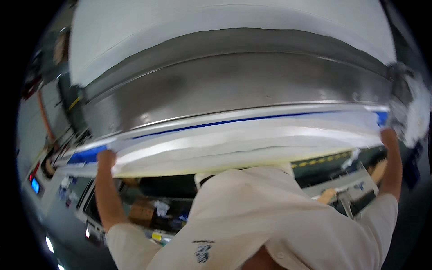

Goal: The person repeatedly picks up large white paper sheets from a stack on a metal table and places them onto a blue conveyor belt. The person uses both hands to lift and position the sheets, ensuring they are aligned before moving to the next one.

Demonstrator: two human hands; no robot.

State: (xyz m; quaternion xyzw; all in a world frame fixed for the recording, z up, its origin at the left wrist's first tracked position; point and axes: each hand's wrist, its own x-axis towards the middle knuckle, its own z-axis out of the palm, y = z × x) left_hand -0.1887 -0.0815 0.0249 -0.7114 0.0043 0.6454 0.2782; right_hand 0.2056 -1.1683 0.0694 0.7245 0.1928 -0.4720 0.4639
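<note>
Before the steel panel (238,83), the left hand (106,158) and right hand (388,136) sit at opposite ends of the white sheet (243,139), finger closure indeterminable; alignment appears underway, next requiring even tension.

Comes to two bare hands, left hand (106,159) and right hand (388,136), one metal cover (238,81), one pale shirt (234,207), and two visible white sheet sections, upper section (234,15) and lower section (252,139).
</note>
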